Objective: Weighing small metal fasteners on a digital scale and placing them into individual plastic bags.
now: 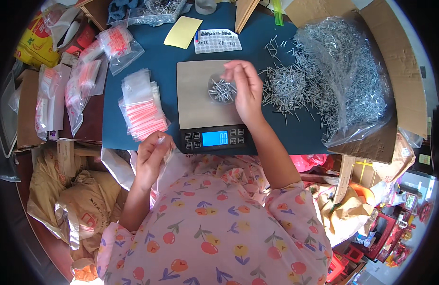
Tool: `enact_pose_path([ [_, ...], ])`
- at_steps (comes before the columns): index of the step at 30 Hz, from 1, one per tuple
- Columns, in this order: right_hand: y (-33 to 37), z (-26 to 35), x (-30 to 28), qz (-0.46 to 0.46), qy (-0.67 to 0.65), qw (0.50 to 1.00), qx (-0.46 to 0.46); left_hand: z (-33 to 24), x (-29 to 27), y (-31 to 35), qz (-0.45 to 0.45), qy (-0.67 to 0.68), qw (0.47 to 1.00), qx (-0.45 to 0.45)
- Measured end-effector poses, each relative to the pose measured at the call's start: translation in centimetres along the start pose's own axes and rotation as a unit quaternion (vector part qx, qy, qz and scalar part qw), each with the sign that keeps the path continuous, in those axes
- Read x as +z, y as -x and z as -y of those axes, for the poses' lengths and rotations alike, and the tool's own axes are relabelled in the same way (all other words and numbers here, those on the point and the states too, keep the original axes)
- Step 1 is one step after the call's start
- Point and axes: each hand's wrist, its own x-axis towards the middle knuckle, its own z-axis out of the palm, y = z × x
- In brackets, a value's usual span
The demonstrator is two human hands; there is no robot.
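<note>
Right grip (245, 91): fingertips nearly together at the clear dish (210, 88); clamped or not, cannot tell. Left grip (154, 151): curled, contents unclear. Nails (223, 92) in dish, dish on scale (196, 99). Step, judged: portioning by weight. Next likely calls for topping up from the loose pile (285, 88) (bags (142, 105) lie left).

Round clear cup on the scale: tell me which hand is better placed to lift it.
The right hand, most likely: its fingers are at the rim of the cup, though contact is unclear. The left hand is farther off, near the front left corner of the scale.
</note>
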Motion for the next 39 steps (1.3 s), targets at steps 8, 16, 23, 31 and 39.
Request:
enact_pose_path([
  [8,0.4,1.9,-6.2,-0.125,0.085,0.988,0.019,-1.2,-0.5,0.3,-0.084,-0.114,0.988,0.06],
  [16,2.4,2.2,-10.9,-0.07,0.476,0.874,-0.07,-0.9,-0.2,0.4,-0.06,-0.122,0.991,0.015],
  [23,1.8,0.0,-14.1,-0.073,0.61,0.78,-0.117,-0.6,-0.4,0.5,-0.063,-0.139,0.988,0.014],
  [31,0.7,2.1,-15.8,-0.155,0.369,0.912,0.086,-0.7,-0.6,0.6,-0.059,-0.117,0.991,0.007],
  [39,0.2,3.9,-7.3,0.0,0.129,0.987,0.096,-0.2,0.9,0.4,-0.013,-0.123,0.992,-0.005],
])
